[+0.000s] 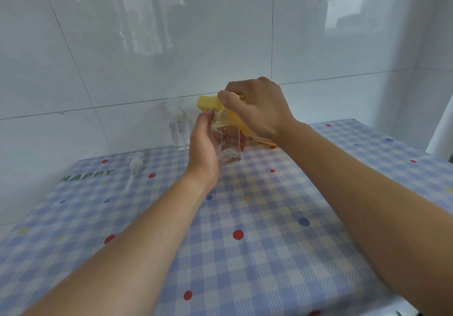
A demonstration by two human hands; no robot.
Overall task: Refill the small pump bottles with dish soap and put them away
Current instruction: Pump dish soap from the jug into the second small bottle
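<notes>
Head view, looking down along two bare forearms over a smooth, wipe-clean tablecloth (245, 254), blue-and-white checked, dotted red, blue and yellow, printed "HAPPY" in green at the far left.

Left hand (206, 144) wrapped round a small clear plastic pump bottle (229, 148), thumb in front and fingers curled behind, clamped on the body just below the shoulder. Bottle uncapped, roughly upright, at the far middle of the cloth and low over it; contact between base and cloth impossible to tell.

Right hand (255, 109) above and just behind, fingers closed tight on a yellow plastic dish-soap container (208, 103), tipped with its yellow top end at the bottle's open neck. More yellow visible under the right wrist. A pale yellowish film seemingly inside the bottle's shoulder; fill level low, by the look of it.

Handling, as a judgement: probably light, thin-walled and slightly springy, so easily dented by a hard squeeze; slick once soap-smeared; prone to tipping while nearly empty. Best taken round the mid-body in a full wrap, neck left free for pouring and for screwing the pump back.

Elsewhere: a second clear bottle with a white pump (180, 131), standing against the wall just left of the left hand. Further left, a loose white pump head (134, 163) with a thin dip tube, lying flat on the cloth. Behind everything, glossy white wall tiles (147, 45), thin dark grout lines, mirror-like, window reflections across them
</notes>
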